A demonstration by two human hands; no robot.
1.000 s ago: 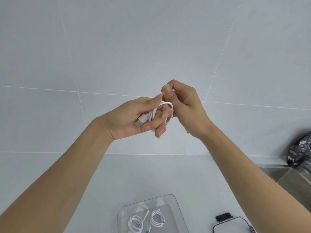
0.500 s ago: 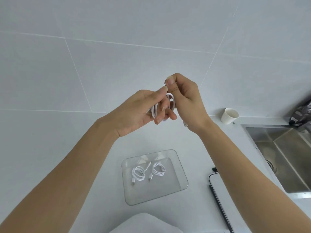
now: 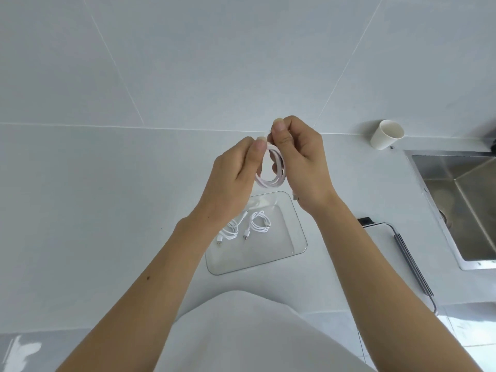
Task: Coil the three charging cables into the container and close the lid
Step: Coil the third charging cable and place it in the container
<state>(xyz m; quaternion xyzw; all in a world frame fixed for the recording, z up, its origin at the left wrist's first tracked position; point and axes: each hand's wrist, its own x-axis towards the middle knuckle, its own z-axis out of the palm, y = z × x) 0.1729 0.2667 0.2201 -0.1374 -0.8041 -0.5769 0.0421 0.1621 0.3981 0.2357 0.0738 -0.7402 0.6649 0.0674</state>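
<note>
A white charging cable (image 3: pixel 271 181), wound into a small loop, hangs in the air between both hands. My left hand (image 3: pixel 236 175) pinches its left side and my right hand (image 3: pixel 300 162) pinches the top right. One plug end pokes out below my right palm. Directly under the hands lies a clear rectangular container (image 3: pixel 296 247) on the white counter. Inside it rest two coiled white cables (image 3: pixel 259 222), side by side at its left half. The container's lid (image 3: pixel 402 253), clear with a dark rim, lies on the counter to the right.
A white paper cup (image 3: pixel 386 134) stands at the back right near the wall. A steel sink (image 3: pixel 461 200) occupies the right edge. White tiled wall fills the top. My white-clad torso shows at the bottom centre.
The view has tilted downward, bringing the container, lid, cup and sink fully into sight. Both hands have lowered toward the container, and the cable loop now shows more openly between them.
</note>
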